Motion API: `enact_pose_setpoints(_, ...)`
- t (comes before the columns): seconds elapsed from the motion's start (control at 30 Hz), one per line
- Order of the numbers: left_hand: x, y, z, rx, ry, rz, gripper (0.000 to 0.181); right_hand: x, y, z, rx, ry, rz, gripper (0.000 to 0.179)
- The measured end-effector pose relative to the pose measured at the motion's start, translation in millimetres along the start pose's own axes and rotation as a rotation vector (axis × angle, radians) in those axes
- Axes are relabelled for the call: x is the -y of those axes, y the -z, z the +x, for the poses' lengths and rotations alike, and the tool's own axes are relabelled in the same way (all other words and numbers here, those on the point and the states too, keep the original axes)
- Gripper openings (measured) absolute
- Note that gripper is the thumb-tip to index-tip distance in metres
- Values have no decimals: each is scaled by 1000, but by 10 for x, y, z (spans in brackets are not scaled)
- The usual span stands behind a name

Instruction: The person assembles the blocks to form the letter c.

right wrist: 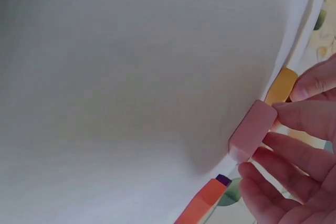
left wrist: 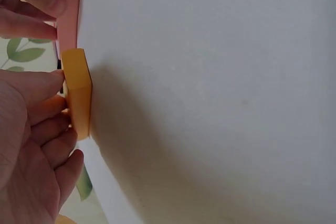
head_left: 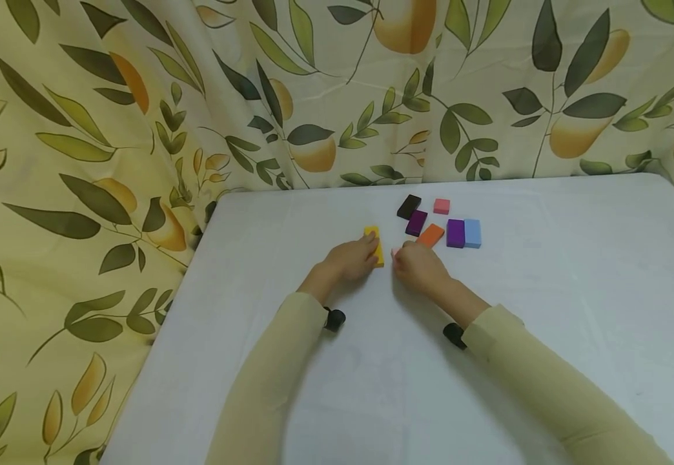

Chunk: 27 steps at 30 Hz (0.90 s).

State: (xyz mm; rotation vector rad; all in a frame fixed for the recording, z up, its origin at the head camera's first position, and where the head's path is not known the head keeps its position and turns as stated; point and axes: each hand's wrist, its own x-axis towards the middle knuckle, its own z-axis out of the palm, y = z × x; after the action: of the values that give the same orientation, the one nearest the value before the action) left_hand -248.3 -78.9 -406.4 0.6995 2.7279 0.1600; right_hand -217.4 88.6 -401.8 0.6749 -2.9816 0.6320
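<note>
Near the middle of the table, my left hand holds a yellow block with its fingers over it. The left wrist view shows this yellow block on the white cloth, fingertips along its side. Just to the right, my right hand pinches a light pink block, mostly hidden by the fingers in the head view. In the right wrist view the pink block sits between thumb and fingers, close to the yellow one. An orange block lies right beyond my right hand.
Behind the hands lie a black block, a dark purple block and a small coral block. A purple block and a light blue block stand side by side. A leaf-patterned curtain hangs behind the table.
</note>
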Motion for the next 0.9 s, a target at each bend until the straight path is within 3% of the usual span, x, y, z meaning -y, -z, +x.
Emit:
enact_pose_setpoints(0.27,-24,-48,-118,-16,-22,-24,50,-29,5,-123,28,12,29,12)
enact_pose_setpoints(0.6,-49,-108,-198,-42,-48,-20,50,-19,67,-262,57,37,32,11)
enact_pose_setpoints(0.9,-125,-114,-309,-18,-38,-11,50,-16,70,-393,72,77,40,10)
